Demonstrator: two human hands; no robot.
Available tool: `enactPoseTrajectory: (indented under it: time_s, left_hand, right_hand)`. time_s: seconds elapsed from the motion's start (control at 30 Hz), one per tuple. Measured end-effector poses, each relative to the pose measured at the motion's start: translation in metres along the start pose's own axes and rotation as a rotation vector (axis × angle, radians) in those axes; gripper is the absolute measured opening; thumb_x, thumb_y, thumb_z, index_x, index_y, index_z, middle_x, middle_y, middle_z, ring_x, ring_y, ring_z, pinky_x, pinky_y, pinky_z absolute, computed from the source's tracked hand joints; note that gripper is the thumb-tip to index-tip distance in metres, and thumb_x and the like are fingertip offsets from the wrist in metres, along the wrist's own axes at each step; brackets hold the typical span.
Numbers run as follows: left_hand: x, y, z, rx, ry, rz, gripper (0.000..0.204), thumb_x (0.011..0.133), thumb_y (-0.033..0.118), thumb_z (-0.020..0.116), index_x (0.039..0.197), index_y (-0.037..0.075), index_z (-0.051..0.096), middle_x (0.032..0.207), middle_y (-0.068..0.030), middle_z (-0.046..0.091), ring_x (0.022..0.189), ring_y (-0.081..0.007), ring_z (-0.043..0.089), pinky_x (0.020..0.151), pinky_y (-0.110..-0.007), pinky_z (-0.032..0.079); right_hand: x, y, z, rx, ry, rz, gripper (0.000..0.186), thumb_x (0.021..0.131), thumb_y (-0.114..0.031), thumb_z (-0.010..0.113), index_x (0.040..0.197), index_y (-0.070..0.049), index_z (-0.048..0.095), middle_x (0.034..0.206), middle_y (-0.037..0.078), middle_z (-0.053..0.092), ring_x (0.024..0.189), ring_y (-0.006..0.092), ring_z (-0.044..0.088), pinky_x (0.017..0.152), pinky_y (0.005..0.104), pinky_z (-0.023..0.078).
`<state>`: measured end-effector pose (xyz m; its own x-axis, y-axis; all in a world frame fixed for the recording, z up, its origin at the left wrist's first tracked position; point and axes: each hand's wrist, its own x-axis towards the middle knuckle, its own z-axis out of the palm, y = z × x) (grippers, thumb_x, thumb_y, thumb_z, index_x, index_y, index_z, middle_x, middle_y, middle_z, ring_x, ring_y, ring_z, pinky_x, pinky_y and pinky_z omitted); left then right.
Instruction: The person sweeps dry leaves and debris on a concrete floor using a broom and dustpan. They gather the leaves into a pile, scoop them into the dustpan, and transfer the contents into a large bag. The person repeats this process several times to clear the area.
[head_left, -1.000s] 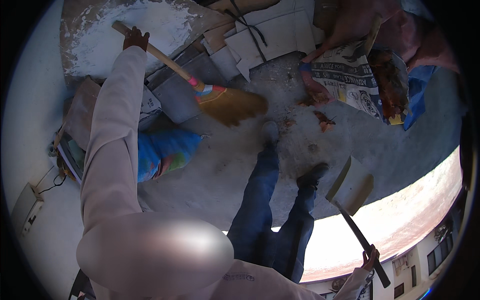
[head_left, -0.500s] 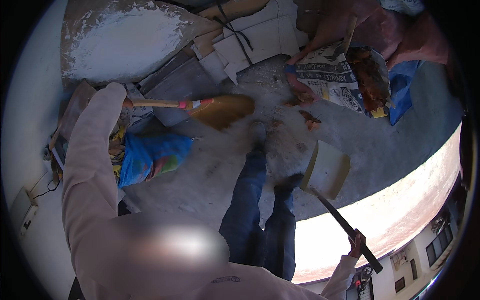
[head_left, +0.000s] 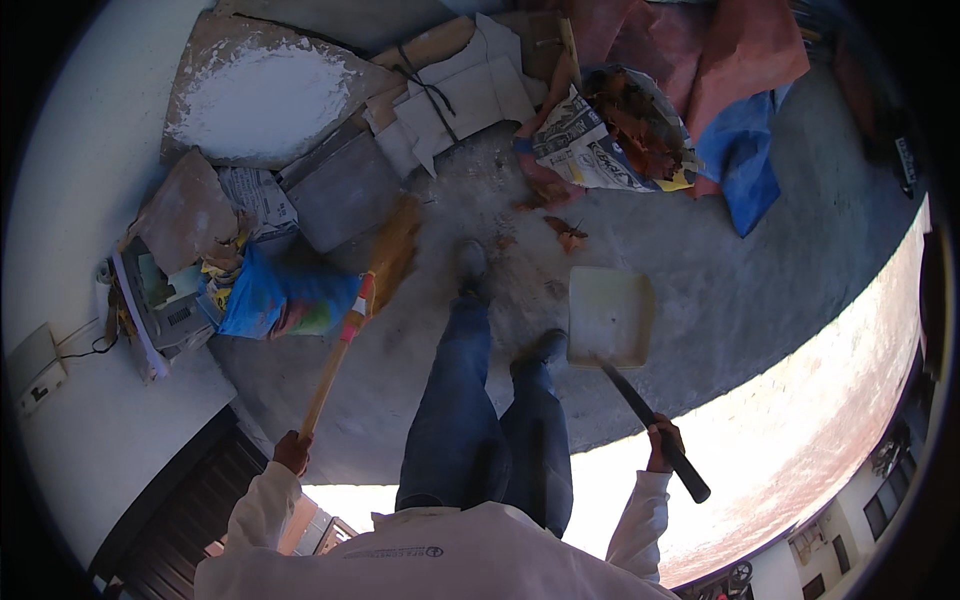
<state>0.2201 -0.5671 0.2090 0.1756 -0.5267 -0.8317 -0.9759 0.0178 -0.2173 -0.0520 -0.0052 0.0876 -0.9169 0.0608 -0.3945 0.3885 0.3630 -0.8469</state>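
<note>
My left hand is closed around the wooden handle of a broom, whose brown bristles reach the floor beside a blue bag. My right hand grips the black handle of a pale, long-handled dustpan. The pan lies at floor level, right of my shoes, and nothing shows in it. Beyond it are some brown dry leaves. An open printed sack at the far side holds more dry leaves.
Cardboard sheets and a white-smeared board lean at the back. A grey panel lies before them. On the left, a printer-like machine stands by the wall. Red and blue tarpaulin drapes at the far right.
My left arm has swung back from the far left toward my body, turning the broom so its bristles point away from me. The dustpan has turned to sit squarer. My head view has shifted.
</note>
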Motion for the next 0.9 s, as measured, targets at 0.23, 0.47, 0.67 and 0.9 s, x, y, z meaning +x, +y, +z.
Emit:
enactPoseTrajectory:
  time_s: [0.23,0.47,0.67,0.9]
  left_hand:
    - [0.008,-0.021,0.127,-0.651,-0.061,-0.222,0.025,0.083,0.027,0.051,0.075,0.004,0.044,0.05,-0.0056,0.042,0.034,-0.0169,0.041,0.031,-0.032,0.033]
    - [0.051,0.116,0.235,-0.618,-0.033,-0.088,0.026,0.083,0.025,0.049,0.079,-0.001,0.049,0.054,-0.0087,0.048,0.04,-0.0197,0.047,0.039,-0.036,0.041]
    - [0.016,0.154,0.251,-0.496,-0.272,0.036,0.03,0.082,0.029,0.05,0.078,0.0,0.048,0.057,-0.0068,0.049,0.042,-0.0174,0.047,0.039,-0.034,0.04]
    - [-0.017,0.126,0.201,-0.455,-0.302,0.112,0.031,0.084,0.033,0.048,0.078,0.003,0.047,0.059,-0.0043,0.048,0.042,-0.0138,0.046,0.038,-0.031,0.039]
  right_hand:
    - [-0.023,0.038,-0.047,0.016,-0.018,-0.069,0.014,0.07,-0.001,0.066,0.08,-0.004,0.056,0.096,0.014,0.059,0.093,0.0225,0.054,0.082,0.034,0.043]
    - [-0.05,0.08,-0.074,-0.073,0.008,-0.115,0.012,0.071,-0.001,0.064,0.079,-0.004,0.057,0.094,0.011,0.059,0.088,0.0191,0.054,0.077,0.0321,0.044]
    - [-0.074,0.114,-0.073,-0.114,0.052,-0.045,0.02,0.063,0.0,0.07,0.076,-0.008,0.057,0.089,0.009,0.061,0.087,0.0193,0.057,0.079,0.0328,0.045]
    - [-0.073,0.126,-0.058,-0.163,0.015,-0.07,0.025,0.062,-0.002,0.07,0.085,-0.006,0.059,0.088,0.008,0.061,0.082,0.0179,0.057,0.075,0.0312,0.045]
